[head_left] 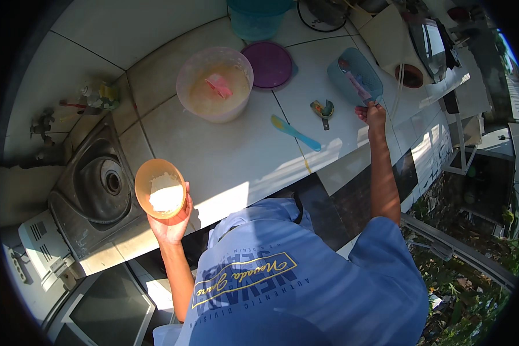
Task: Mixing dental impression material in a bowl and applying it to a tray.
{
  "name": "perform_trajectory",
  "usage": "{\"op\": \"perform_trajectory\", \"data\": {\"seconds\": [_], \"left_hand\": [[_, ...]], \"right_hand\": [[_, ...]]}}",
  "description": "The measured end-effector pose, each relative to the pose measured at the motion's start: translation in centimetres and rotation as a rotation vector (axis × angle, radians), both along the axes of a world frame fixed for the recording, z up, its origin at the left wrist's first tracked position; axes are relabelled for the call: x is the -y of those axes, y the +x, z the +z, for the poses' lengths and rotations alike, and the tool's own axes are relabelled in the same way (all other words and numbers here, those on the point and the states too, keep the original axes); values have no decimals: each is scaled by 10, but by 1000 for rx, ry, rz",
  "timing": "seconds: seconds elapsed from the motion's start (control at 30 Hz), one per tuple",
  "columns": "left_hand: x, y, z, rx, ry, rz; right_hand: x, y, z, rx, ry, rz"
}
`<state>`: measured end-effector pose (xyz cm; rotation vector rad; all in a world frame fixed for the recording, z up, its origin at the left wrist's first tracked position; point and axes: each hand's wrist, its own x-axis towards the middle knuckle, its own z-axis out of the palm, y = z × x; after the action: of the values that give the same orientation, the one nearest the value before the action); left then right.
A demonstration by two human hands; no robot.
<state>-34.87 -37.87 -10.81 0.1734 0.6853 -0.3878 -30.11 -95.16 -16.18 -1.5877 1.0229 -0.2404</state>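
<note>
Tiled counter [225, 153]; left hand [175, 226] cradles bowl [143, 177], right hand [375, 117] outstretched.

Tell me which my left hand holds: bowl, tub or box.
The orange bowl of white stuff; your left hand cups it, while the pink tub and blue box sit apart.

Hard sunlight cut slanting patches along the lower edge of the white tiled countertop [225, 150], nearly washing out part of the white powder [166, 194] in the round orange plastic bowl [145, 180] left of centre. The upper frame lay in softer shade. Bluish-white glare burned at upper right, and fisheye curvature bent straight edges toward the black rim.
</note>
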Motion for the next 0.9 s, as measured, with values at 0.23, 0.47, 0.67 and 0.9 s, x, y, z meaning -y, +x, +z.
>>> {"op": "perform_trajectory", "data": {"seconds": [0.23, 0.47, 0.67, 0.9], "left_hand": [[17, -2, 5, 19, 6, -9], [32, -1, 1, -1, -4, -6], [48, 16, 7, 146, -72, -41], [16, 19, -18, 86, -130, 103]], "right_hand": [[-61, -11, 36, -67, -576, -104], [-185, -17, 25, -131, -721, 942], [-183, -24, -5, -59, -901, 1041], [-163, -21, -15, -121, -729, 910]]}}
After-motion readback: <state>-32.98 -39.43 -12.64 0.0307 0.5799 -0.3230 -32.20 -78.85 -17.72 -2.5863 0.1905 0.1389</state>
